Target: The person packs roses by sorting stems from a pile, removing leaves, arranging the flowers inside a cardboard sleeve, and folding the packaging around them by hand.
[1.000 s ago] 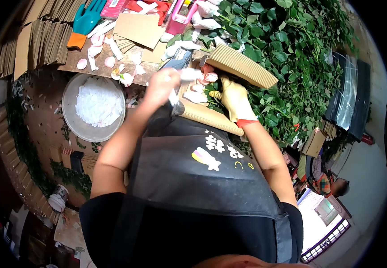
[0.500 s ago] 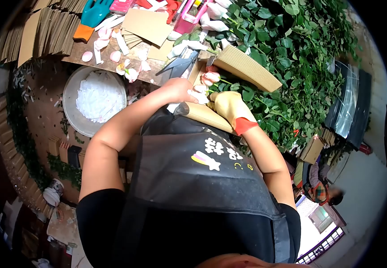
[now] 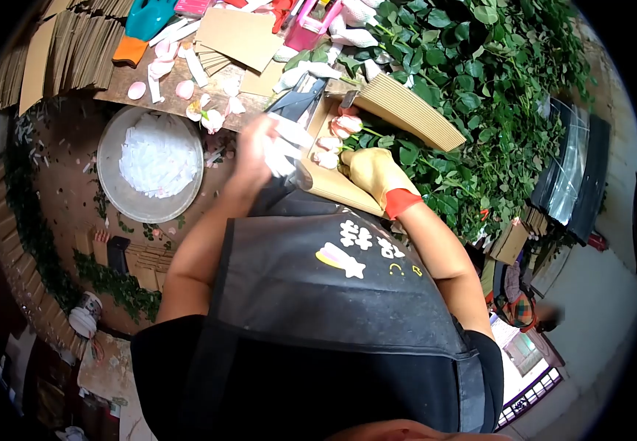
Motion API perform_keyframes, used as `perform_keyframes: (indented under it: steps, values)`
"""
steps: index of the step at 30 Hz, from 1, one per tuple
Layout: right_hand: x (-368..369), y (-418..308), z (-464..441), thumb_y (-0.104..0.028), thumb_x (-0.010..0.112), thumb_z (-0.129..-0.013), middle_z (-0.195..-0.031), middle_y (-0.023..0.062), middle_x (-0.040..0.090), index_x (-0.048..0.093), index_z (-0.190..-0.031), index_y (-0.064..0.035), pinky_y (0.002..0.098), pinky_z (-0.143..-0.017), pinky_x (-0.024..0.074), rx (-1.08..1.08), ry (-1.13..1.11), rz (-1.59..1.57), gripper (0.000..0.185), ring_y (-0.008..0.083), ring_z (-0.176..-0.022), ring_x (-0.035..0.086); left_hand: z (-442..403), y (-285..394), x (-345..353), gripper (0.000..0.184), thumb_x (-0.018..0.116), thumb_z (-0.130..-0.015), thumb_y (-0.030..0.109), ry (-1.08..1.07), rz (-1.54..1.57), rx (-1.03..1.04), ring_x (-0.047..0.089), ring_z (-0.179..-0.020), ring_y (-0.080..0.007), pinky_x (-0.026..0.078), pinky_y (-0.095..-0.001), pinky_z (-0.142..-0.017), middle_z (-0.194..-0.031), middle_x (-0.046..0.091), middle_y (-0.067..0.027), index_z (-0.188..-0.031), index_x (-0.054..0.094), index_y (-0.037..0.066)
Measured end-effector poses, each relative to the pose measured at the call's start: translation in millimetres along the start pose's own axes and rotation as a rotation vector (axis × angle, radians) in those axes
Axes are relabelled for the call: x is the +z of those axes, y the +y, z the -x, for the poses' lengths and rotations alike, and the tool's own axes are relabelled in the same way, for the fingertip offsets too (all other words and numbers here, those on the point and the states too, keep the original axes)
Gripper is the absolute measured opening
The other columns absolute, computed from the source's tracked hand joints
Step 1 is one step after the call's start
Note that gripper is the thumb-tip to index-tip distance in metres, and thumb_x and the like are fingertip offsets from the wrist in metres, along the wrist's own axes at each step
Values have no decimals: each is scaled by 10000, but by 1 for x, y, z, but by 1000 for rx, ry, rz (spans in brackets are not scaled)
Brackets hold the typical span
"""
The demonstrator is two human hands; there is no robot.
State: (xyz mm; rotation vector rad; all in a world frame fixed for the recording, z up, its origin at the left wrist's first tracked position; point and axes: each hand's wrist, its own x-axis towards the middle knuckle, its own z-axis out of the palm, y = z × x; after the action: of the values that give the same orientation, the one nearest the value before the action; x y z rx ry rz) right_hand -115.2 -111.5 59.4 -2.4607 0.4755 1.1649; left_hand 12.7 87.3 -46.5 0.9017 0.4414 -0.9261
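My left hand (image 3: pixel 254 154), bare and smeared by motion, is beside white paper strips (image 3: pixel 287 136) at the near end of a dark holder; whether it grips one I cannot tell. In a pale yellow glove with a red cuff, my right hand (image 3: pixel 376 175) curls its fingers at the stem just behind a pale pink rose (image 3: pixel 326 159). More pink roses (image 3: pixel 345 126) lie beside it, heads toward the left. They rest between two pieces of corrugated cardboard (image 3: pixel 409 112), one on the far side and one against my apron.
A tub of white paper scraps (image 3: pixel 158 160) stands at the left. Leafy stems (image 3: pixel 473 103) are heaped on the right. Cardboard sheets (image 3: pixel 239 38), loose petals and a pink tool (image 3: pixel 308 26) lie on the table. Another person (image 3: pixel 518 309) is in the background right.
My left hand has pulled back leftward from the roses to the white paper strips, uncovering the pale rose. My right hand has stayed nearly still.
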Motion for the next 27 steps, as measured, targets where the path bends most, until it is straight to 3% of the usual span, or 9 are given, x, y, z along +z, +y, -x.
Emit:
perform_keyframes:
  steps: [3, 5, 7, 10, 11, 14, 16, 19, 27]
  values:
    - [2, 1, -1, -193, 582, -950, -1037, 256, 741, 744, -1067, -57, 487, -945, 548, -77, 6, 74, 242, 422, -1023, 720, 30, 60, -40, 161, 586, -912, 72, -123, -277, 185, 482, -684, -90, 385, -279, -624, -779, 526, 13, -762, 535, 97]
    - [2, 3, -1, -160, 562, -954, -1013, 245, 748, 742, -1079, -59, 483, -918, 553, -149, 7, 112, 241, 411, -991, 732, 44, 93, -99, 202, 611, -911, 155, -104, -876, 107, 444, -690, -74, 361, -273, -634, -720, 480, 35, -735, 527, 102]
    - [9, 8, -8, -154, 545, -961, -1009, 239, 752, 744, -1089, -64, 481, -904, 557, -195, 4, 183, 254, 400, -980, 740, 69, 123, -126, 239, 700, -884, 288, 125, -1801, 155, 701, -772, -262, 506, -391, -695, -789, 721, -123, -834, 711, 55]
    - [9, 5, -18, -156, 516, -972, -1048, 211, 770, 755, -1135, -72, 474, -899, 565, -208, -53, 300, 301, 372, -993, 757, 77, 121, -142, 254, 733, -886, 299, 208, -2514, 628, 707, -802, -350, 520, -437, -737, -838, 735, -179, -920, 771, 50]
    - [7, 2, -21, -157, 513, -974, -1059, 208, 772, 760, -1136, -69, 473, -904, 566, -201, -72, 330, 308, 369, -999, 758, 62, 110, -133, 307, 760, -896, 353, -40, -2280, 244, 717, -862, -329, 540, -430, -789, -920, 749, -167, -977, 768, 57]
    - [6, -2, -29, -158, 498, -976, -1104, 226, 766, 772, -1139, -31, 471, -934, 567, -182, -145, 361, 343, 371, -1044, 756, 37, 55, -29, 396, 844, -877, 248, -448, -1085, 80, 688, -1015, -204, 537, -357, -873, -1059, 708, -103, -1140, 656, 21]
    - [5, -1, -30, -152, 493, -974, -1107, 236, 762, 772, -1142, -15, 474, -930, 570, -201, -182, 362, 353, 377, -1046, 755, 6, 7, 15, 711, 910, -797, 269, -486, -1094, 361, 615, -1225, -277, 514, -390, -992, -1308, 620, -165, -1345, 533, 19]
    - [-17, -1, 5, -205, 537, -979, -1076, 220, 759, 771, -1153, -76, 475, -929, 570, -128, -71, 165, 319, 400, -1005, 745, -13, -4, 53, 998, 955, -682, 396, -522, -1645, 493, 379, -1475, -435, 384, -490, -1193, -1587, 357, -261, -1447, 449, 1]
    - [10, 17, -5, -337, 586, -1012, -972, 245, 741, 720, -1103, -61, 497, -858, 558, 28, 214, -266, 319, 414, -927, 722, -29, -4, 46, 1019, 912, -674, 522, -679, -1781, 517, 168, -1558, -518, 229, -555, -1255, -1660, 159, -354, -1481, 473, 80]
